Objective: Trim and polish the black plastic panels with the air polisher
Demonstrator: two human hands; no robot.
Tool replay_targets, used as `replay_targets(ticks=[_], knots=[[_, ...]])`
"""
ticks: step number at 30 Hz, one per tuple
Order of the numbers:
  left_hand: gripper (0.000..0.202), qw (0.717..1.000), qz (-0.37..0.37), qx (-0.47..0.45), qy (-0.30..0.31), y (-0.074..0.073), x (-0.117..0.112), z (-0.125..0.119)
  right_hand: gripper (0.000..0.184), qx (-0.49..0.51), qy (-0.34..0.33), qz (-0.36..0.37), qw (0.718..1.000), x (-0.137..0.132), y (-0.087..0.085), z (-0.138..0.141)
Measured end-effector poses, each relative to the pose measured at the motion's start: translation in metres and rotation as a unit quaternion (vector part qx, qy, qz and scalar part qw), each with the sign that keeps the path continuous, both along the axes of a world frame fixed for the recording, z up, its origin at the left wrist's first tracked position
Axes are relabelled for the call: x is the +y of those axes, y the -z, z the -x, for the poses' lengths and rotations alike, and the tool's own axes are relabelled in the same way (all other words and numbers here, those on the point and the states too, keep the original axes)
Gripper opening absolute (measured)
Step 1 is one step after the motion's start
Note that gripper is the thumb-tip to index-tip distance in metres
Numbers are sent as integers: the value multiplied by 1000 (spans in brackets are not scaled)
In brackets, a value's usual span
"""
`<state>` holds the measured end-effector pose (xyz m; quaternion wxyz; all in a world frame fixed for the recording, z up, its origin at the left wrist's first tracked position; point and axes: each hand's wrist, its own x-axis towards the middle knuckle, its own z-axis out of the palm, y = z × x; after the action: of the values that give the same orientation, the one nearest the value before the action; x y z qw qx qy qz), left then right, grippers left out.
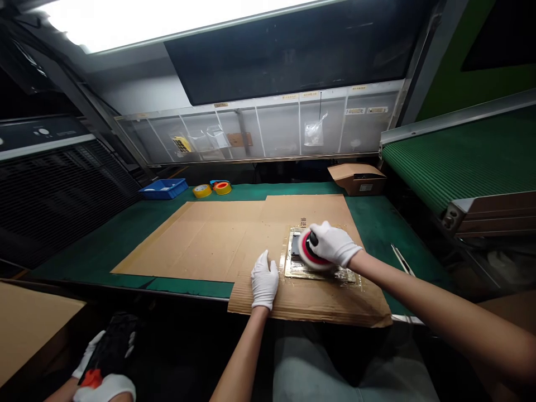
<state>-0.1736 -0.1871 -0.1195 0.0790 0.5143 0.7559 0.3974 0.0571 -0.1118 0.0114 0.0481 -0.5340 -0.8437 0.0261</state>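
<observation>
My right hand (335, 243), in a white glove, is wrapped over a round red tool with a black knob (310, 251), pressed onto a dark flat piece (296, 245). That piece lies on a shiny gold-edged plate (293, 269) on top of a cardboard sheet (310, 301). My left hand (264, 281), also gloved, lies flat with fingers out on the cardboard just left of the plate.
A larger cardboard sheet (209, 240) covers the green table (100, 245). Behind are two yellow tape rolls (202, 191), a blue tray (164, 188) and a small carton (358, 178). A green conveyor (456, 162) runs at right. Another person's gloved hands (106, 368) hold a dark object at bottom left.
</observation>
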Motion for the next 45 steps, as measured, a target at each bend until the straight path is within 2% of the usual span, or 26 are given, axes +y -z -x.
replay_targets(ticks=[3,7,9,13,18,21,23,28,33,38,43,45], knots=[[47,1000,0,6,5,1,0,1,31,9,36,2,999,6,-3,16],[45,1000,-8,18,8,4,0,1,33,23,-29,7,999,8,-3,29],[45,1000,-9,19,4,4,0,1,33,28,-23,9,999,13,-4,31],[45,1000,-9,22,6,5,1,1,31,17,43,7,999,18,-7,29],[45,999,-11,31,9,6,1,1,34,19,-29,21,999,14,-5,23],[45,999,-9,31,10,5,0,0,34,12,22,16,1000,17,-5,22],[45,999,-4,30,11,4,0,0,32,8,34,11,999,16,-4,23],[46,1000,6,28,10,1,-1,-1,32,28,-64,23,997,10,-1,29],[46,999,10,32,10,0,-1,-1,31,29,29,17,999,27,-6,36],[46,999,2,35,13,1,0,0,33,33,-43,34,998,25,-2,28],[46,999,5,35,10,0,-1,-1,39,-3,19,41,999,43,-7,18],[46,999,12,38,12,-1,0,-2,40,-7,4,59,998,48,-9,14]])
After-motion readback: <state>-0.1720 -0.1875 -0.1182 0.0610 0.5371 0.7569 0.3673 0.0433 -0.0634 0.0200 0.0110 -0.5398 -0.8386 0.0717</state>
